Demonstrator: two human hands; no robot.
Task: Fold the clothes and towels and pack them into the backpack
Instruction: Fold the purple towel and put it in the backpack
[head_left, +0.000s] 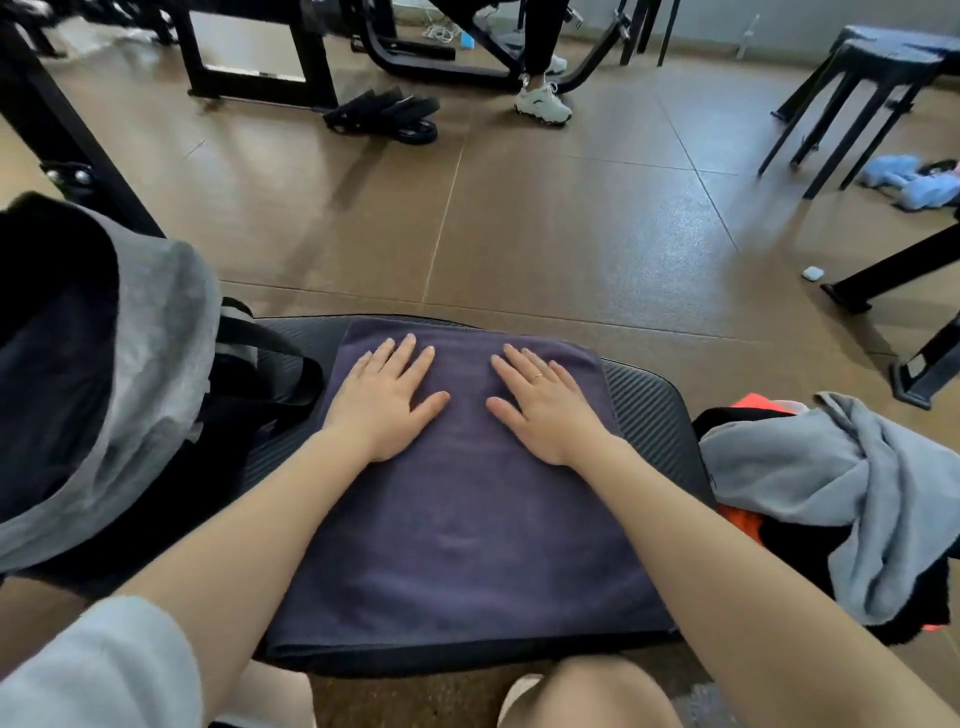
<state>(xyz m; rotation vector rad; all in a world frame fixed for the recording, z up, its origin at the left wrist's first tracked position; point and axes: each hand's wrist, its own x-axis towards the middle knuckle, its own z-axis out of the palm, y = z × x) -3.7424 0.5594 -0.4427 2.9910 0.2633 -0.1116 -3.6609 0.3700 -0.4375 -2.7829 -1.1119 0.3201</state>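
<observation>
Both hands, left (387, 397) and right (543, 402), lie flat with fingers spread, palms pressing the folded purple towel (462, 530), each grip open.

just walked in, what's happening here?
A person is folding laundry on a padded bench. Both hands, left hand and right hand, lie flat with fingers spread on a dark purple towel, which looks already folded into a rectangle. A grey backpack stands open at the left of the bench. A pile of unfolded clothes, grey on top with orange and black beneath, sits at the right.
</observation>
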